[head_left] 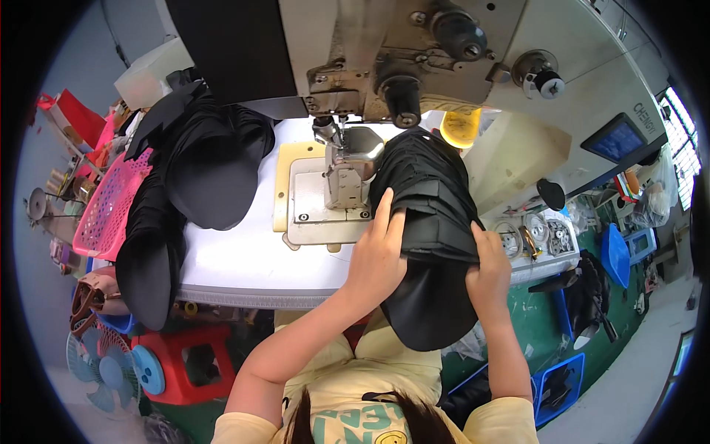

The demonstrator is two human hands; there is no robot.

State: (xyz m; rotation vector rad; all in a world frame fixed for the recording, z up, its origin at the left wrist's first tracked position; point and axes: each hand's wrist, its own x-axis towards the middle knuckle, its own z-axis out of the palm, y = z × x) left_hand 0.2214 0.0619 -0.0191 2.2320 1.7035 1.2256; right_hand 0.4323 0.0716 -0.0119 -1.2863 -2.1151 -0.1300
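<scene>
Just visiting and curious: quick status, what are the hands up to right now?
Left hand flat on black cap. Right hand gripping the cap's edge. Cap sits at sewing machine; nothing between the hands and it.

Person, head view from above. Hair: dark, parted, falling forward at the lower edge. Shirt [370, 377]: pale yellow, short-sleeved, sleeves ending at the upper arms; teal block lettering across the chest and a small round yellow face graphic beneath it. Forearms: bare, no watch or bands visible. Left hand [377, 251] and right hand [489, 268]: bare, ungloved, no rings discernible.
</scene>
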